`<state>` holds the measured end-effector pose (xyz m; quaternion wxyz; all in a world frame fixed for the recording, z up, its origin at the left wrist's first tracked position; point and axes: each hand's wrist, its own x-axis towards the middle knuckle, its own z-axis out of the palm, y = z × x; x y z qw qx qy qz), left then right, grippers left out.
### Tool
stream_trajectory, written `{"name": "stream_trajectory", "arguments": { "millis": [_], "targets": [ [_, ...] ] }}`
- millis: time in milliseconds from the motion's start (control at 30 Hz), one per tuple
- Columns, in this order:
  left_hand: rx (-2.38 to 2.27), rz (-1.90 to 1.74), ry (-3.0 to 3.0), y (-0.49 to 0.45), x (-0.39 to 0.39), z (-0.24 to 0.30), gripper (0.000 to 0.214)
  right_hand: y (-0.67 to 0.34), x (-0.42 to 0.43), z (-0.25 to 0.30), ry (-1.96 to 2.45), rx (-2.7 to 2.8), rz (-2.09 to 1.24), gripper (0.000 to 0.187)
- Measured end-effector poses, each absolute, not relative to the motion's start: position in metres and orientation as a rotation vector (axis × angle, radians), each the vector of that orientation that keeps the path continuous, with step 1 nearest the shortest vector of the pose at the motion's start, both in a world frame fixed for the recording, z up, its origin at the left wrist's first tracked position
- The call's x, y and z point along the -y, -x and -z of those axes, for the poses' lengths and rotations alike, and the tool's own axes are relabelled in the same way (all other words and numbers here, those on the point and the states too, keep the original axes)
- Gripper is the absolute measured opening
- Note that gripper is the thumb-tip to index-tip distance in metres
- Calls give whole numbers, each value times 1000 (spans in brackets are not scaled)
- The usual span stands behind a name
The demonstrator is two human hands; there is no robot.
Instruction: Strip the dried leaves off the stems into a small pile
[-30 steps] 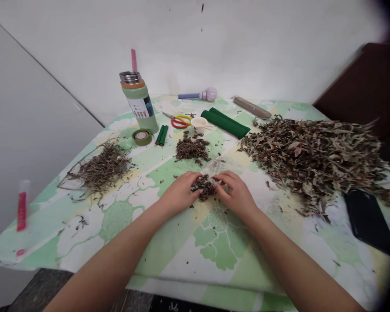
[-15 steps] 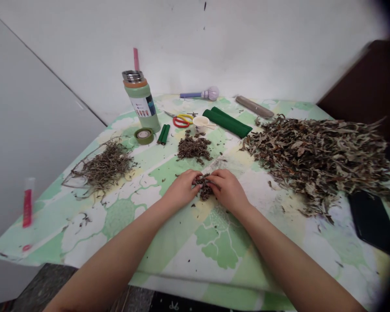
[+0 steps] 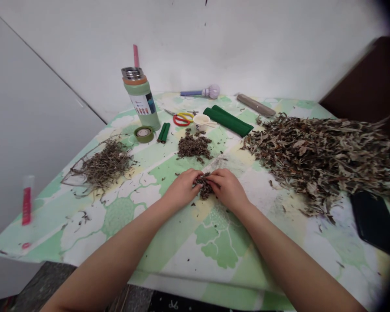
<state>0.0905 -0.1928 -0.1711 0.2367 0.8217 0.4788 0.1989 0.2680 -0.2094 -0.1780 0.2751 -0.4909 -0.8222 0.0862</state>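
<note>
At 9 o'clock from the hands, by the far left edge, a pink plastic tube (image 3: pixel 26 206) is seen. A loose heap of thin grey-brown dried stems (image 3: pixel 100 167) is spread at 10 o'clock. Behind it, toward 11 o'clock, a green roll of tape (image 3: pixel 144 134), a pale green flask with an open steel mouth (image 3: pixel 140 102) and 2 short dark green sticks (image 3: pixel 163 132) are set.

The left hand (image 3: pixel 181 188) is laid on the green-and-white patterned desk (image 3: pixel 214 247), its grip closed from the left on a small clump of dark crumbled dried leaves (image 3: pixel 204 189). The clump rests on the desk at the centre, between both hands and touched by both. The right hand (image 3: pixel 229 187) is pressed against it from the right, its grip likewise closed on it.

At 12 o'clock a small pile of similar dark crumbs (image 3: pixel 193 146) is found, apart from the clump. A large heap of pale dried leaves (image 3: pixel 318 149) is spread at 2 o'clock, with a flat black phone (image 3: pixel 375 223) near it at 4 o'clock.

Crumbs could be squeezed out sideways if the clump is pinched too hard, since it is loose and brittle. Stray leaves could also be dragged in by the right forearm, which is judged to lie near the large heap's fringe.
</note>
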Motion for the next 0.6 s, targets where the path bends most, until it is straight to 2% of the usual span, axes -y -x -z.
{"name": "stream_trajectory", "arguments": {
  "millis": [600],
  "targets": [
    [-1313,-537,-2252,-89,192,167,30,-269,213,169,1313,2355,-18,21]
  ]
}}
